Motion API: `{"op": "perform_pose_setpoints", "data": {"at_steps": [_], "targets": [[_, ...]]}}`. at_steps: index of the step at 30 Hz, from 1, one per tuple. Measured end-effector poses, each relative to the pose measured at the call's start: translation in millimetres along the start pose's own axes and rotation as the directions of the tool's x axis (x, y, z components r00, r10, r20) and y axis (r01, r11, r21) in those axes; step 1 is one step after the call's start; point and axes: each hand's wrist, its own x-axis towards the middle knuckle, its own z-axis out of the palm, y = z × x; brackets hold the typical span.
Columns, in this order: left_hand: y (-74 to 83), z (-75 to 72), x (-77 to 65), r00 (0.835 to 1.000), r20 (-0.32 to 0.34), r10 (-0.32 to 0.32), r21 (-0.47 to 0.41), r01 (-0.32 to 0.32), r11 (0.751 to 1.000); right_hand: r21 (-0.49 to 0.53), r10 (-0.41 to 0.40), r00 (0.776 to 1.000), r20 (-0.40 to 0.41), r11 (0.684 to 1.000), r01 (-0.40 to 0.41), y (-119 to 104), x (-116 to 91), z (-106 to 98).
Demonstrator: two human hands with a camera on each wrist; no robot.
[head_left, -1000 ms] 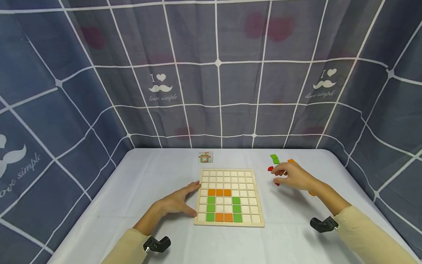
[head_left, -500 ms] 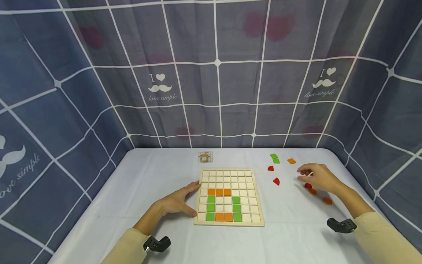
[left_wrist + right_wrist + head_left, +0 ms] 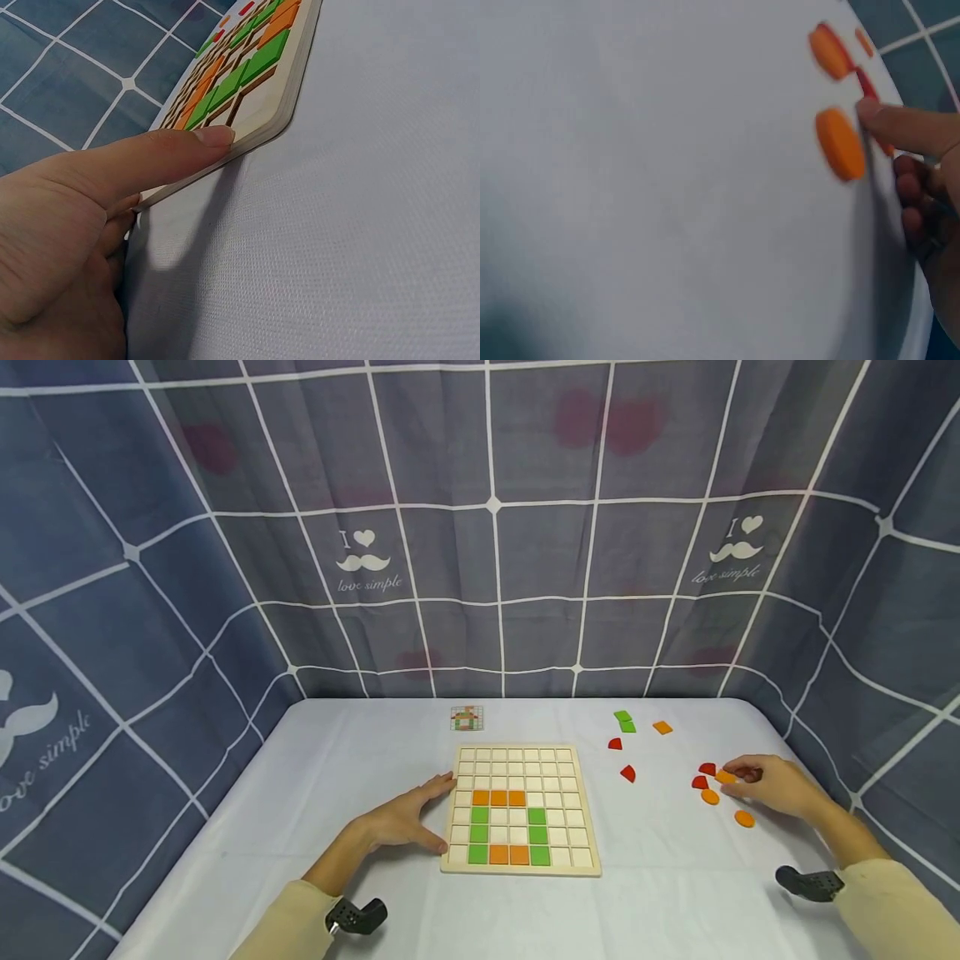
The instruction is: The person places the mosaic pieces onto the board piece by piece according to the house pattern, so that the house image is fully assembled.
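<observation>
A wooden grid board (image 3: 588,870) lies on the white cloth, with orange and green square tiles in some of its cells. My left hand (image 3: 397,817) is spread along the board's left side. In the left wrist view its thumb (image 3: 176,154) rests at the board's rim near a corner. At the right, my right hand (image 3: 776,785) has thumb and forefinger on either side of an orange tile (image 3: 725,777), which is partly covered. Two red quarter-round tiles (image 3: 700,782) and an orange round tile (image 3: 709,797) lie beside the fingertips. Another orange disc (image 3: 841,144) sits near the thumb.
Farther back are two green tiles (image 3: 627,727) and an orange square tile (image 3: 662,727). Two more red tiles (image 3: 628,773) lie between board and right hand. A small pattern card (image 3: 467,718) lies behind the board. Checked curtains (image 3: 540,552) enclose the back and sides.
From near the red tiles beside the board, my right hand has moved right and slightly toward me, down to the orange tile. My left hand and the board stay in place.
</observation>
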Motion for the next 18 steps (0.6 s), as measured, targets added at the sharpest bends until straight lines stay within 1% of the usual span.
{"op": "perform_pose_setpoints", "data": {"at_steps": [2, 6, 9, 14, 18], "targets": [[-0.2, -0.1, -0.1, 1.0, -0.002, 0.0, 0.005, 0.0, 1.0, 0.005, 0.011, 1.0, -0.007, 1.0, -0.011, 5.5, -2.0, 2.3], [-0.3, -1.1, -0.1, 1.0, -0.004, -0.003, 0.014, 0.003, 1.0, 0.03, 0.009, 0.999, -0.053, 1.0, -0.008, 9.8, -4.4, 5.9], [-0.5, -1.5, -0.2, 1.0, -0.009, -0.005, 0.008, 0.006, 1.0, 0.027, 0.005, 0.998, -0.068, 1.0, -0.004, 9.1, -4.3, 7.4], [-0.4, -0.8, -0.1, 1.0, -0.001, -0.001, 0.004, 0.001, 1.0, 0.037, 0.023, 0.996, -0.082, 0.999, -0.02, 6.2, -5.1, 9.4], [-1.5, -0.2, 0.3, 1.0, 0.002, 0.003, 0.006, -0.003, 1.0, 0.017, -0.014, 0.993, -0.118, 1.0, 0.016, 5.3, -6.6, 12.2]]}}
